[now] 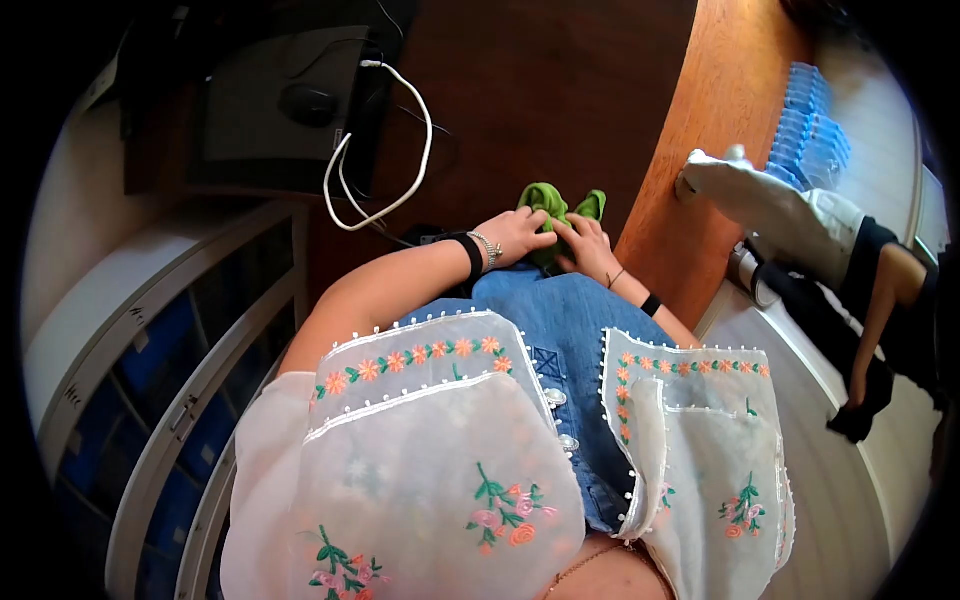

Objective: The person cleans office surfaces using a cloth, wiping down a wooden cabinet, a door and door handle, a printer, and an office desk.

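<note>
A bright green cloth [545, 200] is bunched up just beyond my lap, with loops of it standing above my fingers. My left hand [515, 236] grips it from the left, fingers curled into the folds. From the other side, my right hand [588, 248] pinches the same cloth, its fingertips close to those of the left. Part of the cloth is hidden behind the fingers. Below both hands lies the blue denim [540, 300] of my clothing.
At upper left a black mouse [308, 105] and a looped white cable [427, 130] lie on a dark desk. A glass-door cabinet [160, 440] stands left. Right are a wooden ledge [690, 170], blue bottle packs [805, 130], white fabric [770, 195] and what looks like another person's arm [880, 310].
</note>
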Action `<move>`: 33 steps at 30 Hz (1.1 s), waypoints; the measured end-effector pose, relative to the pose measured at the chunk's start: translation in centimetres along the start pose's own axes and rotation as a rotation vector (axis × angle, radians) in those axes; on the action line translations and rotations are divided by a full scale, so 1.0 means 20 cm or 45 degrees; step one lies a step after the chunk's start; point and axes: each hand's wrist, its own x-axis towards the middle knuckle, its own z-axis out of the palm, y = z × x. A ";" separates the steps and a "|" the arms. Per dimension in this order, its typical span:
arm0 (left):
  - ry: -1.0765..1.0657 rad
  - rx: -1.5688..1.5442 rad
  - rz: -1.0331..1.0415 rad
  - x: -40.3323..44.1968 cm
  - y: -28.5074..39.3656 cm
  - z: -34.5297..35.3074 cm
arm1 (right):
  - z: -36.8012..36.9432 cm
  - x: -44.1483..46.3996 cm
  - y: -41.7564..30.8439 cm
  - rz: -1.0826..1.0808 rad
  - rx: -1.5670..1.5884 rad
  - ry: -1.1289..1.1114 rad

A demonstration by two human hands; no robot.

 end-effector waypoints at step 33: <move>0.846 0.009 -0.667 -0.66 -0.53 -0.95 | -0.28 1.19 -0.90 -0.085 0.140 0.431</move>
